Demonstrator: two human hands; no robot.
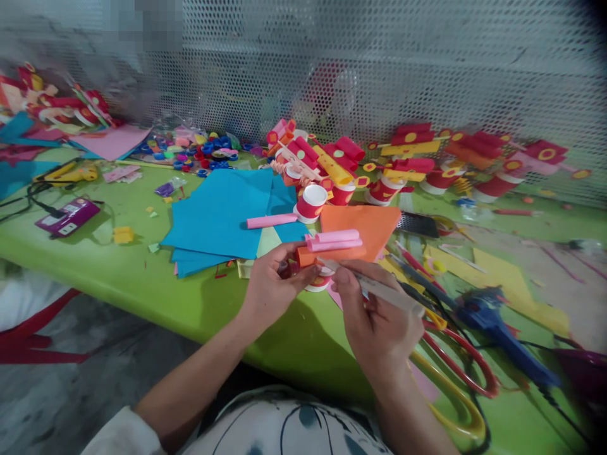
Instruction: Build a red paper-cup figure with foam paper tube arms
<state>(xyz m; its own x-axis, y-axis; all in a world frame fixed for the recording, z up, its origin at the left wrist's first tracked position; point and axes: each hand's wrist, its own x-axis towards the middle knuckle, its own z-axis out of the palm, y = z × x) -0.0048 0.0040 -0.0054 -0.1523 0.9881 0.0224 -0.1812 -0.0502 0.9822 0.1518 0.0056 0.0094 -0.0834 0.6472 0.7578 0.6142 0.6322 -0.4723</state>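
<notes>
My left hand point(277, 278) is closed on a paper cup model, its fingers at the side of an orange paper roll point(310, 255). Pink paper rolls point(334, 240) lie on top of the orange one, and a small red-and-white paper cup point(318, 284) shows beneath, partly hidden by my fingers. In my right hand point(379, 309) is a whitish pen-shaped tool point(386, 292), gripped like a pencil. Its narrow tip touches or nearly touches the orange roll. Just behind stand another paper cup point(313, 201) and a loose pink roll point(271, 220).
Blue paper sheets point(218, 212) and an orange sheet point(365, 221) lie on the green table point(156, 265). Several finished cup models point(408, 170) line the mesh wall point(379, 82). At right are a blue glue gun point(507, 335) and red-and-yellow-handled scissors point(462, 404); a purple box point(69, 217) sits left.
</notes>
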